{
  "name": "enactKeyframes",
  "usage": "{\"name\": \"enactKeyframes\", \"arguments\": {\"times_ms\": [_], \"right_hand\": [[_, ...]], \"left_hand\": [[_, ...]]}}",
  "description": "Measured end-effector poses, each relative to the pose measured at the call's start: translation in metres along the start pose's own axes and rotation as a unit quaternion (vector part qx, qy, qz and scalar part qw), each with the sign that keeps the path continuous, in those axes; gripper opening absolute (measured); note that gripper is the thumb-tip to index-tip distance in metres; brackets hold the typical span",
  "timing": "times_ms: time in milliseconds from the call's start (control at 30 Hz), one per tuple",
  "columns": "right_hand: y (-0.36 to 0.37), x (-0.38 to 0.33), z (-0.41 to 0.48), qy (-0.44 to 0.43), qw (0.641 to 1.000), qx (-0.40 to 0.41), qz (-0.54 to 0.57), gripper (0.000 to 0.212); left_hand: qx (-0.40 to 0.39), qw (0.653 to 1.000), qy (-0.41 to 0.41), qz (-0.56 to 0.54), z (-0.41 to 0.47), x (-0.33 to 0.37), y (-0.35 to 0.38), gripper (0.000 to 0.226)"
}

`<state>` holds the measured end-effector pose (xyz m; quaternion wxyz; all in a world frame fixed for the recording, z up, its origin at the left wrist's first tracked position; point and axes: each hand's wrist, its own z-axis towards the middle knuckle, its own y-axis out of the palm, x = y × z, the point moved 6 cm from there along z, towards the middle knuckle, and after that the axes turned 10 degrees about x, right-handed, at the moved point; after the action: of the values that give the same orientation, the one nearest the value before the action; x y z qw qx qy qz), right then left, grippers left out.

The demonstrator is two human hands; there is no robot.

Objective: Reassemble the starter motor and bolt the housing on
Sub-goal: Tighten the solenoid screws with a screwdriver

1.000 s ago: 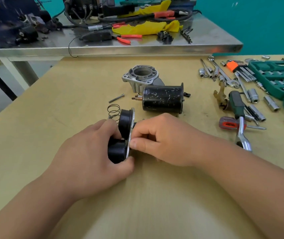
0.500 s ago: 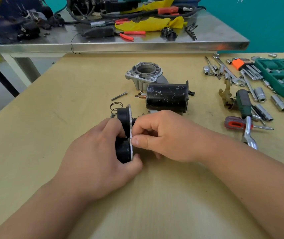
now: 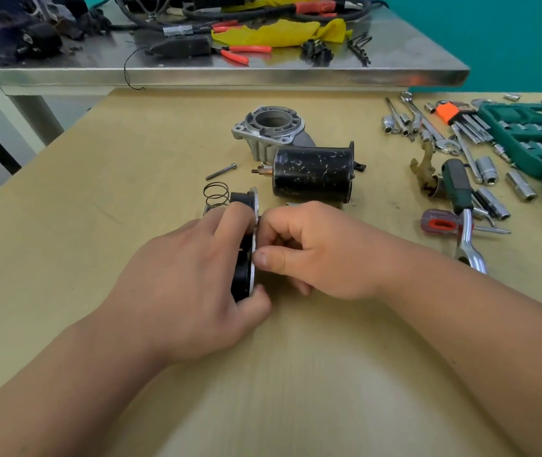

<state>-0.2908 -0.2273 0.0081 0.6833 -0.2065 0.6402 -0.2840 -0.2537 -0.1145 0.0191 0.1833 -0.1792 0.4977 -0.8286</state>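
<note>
My left hand (image 3: 190, 278) grips a black end cap with a silver plate (image 3: 244, 275), held on edge at the table's middle. My right hand (image 3: 312, 252) has its fingers curled against the plate's right face, thumb tip on the rim; what they pinch is hidden. Behind them lies the black motor body (image 3: 312, 174) on its side, with a copper terminal at its left end. The grey aluminium housing (image 3: 271, 127) stands beyond it. A loose bolt (image 3: 220, 171) and a coil spring (image 3: 215, 194) lie to the left.
Sockets, wrenches, hex keys (image 3: 460, 118), a ratchet (image 3: 469, 239) and a red-handled screwdriver (image 3: 444, 224) are spread at the right beside a green socket case (image 3: 533, 136). A steel table (image 3: 216, 75) with pliers, cables and yellow cloth stands behind.
Both hands have turned the end cap so it stands more edge-on and sits a little higher between them. The parts on the table have not moved.
</note>
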Motion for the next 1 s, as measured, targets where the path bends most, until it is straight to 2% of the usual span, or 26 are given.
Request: {"name": "enactKeyframes", "arguments": {"times_ms": [133, 233, 300, 400, 500, 667, 733, 800, 867, 933, 1000], "right_hand": [[-0.001, 0.002, -0.002, 0.007, 0.999, 0.011, -0.034, 0.018], [-0.005, 0.003, -0.012, 0.011, 0.999, 0.016, -0.040, 0.014], [-0.014, 0.004, -0.023, 0.006, 0.997, 0.034, -0.067, 0.015], [-0.034, 0.012, -0.042, 0.010, 0.992, 0.084, -0.089, 0.016], [-0.049, 0.019, -0.057, 0.024, 0.986, 0.136, -0.092, 0.014], [-0.083, 0.025, -0.076, 0.020, 0.961, 0.205, -0.187, 0.009], [-0.101, 0.048, -0.088, 0.082, 0.943, 0.171, -0.275, 0.016], [-0.109, 0.074, -0.101, 0.132, 0.920, 0.099, -0.355, 0.039], [-0.109, 0.084, -0.108, 0.130, 0.927, 0.056, -0.347, 0.049], [-0.105, 0.085, -0.111, 0.096, 0.936, 0.041, -0.337, 0.047], [-0.104, 0.084, -0.112, 0.062, 0.926, 0.047, -0.369, 0.036]], "left_hand": [[0.016, 0.997, -0.049, -0.054, -0.003, -0.003, 0.004, 0.053], [0.013, 0.999, -0.024, -0.045, -0.003, 0.000, 0.005, 0.071], [0.002, 1.000, -0.010, -0.027, -0.001, -0.001, 0.006, 0.064], [-0.004, 0.997, -0.040, -0.062, -0.003, -0.005, 0.008, 0.047], [0.000, 0.996, -0.054, -0.072, -0.003, -0.006, 0.011, 0.040], [0.003, 0.987, -0.080, -0.138, -0.002, -0.008, 0.012, 0.029], [0.002, 0.982, -0.101, -0.162, 0.000, -0.014, 0.014, 0.028], [0.002, 0.987, -0.094, -0.133, 0.003, -0.015, 0.017, 0.029], [0.006, 0.994, -0.075, -0.077, 0.007, -0.014, 0.018, 0.034], [0.012, 0.997, -0.070, -0.043, 0.010, -0.015, 0.018, 0.038], [0.014, 0.996, -0.074, -0.041, 0.011, -0.016, 0.018, 0.039]]}}
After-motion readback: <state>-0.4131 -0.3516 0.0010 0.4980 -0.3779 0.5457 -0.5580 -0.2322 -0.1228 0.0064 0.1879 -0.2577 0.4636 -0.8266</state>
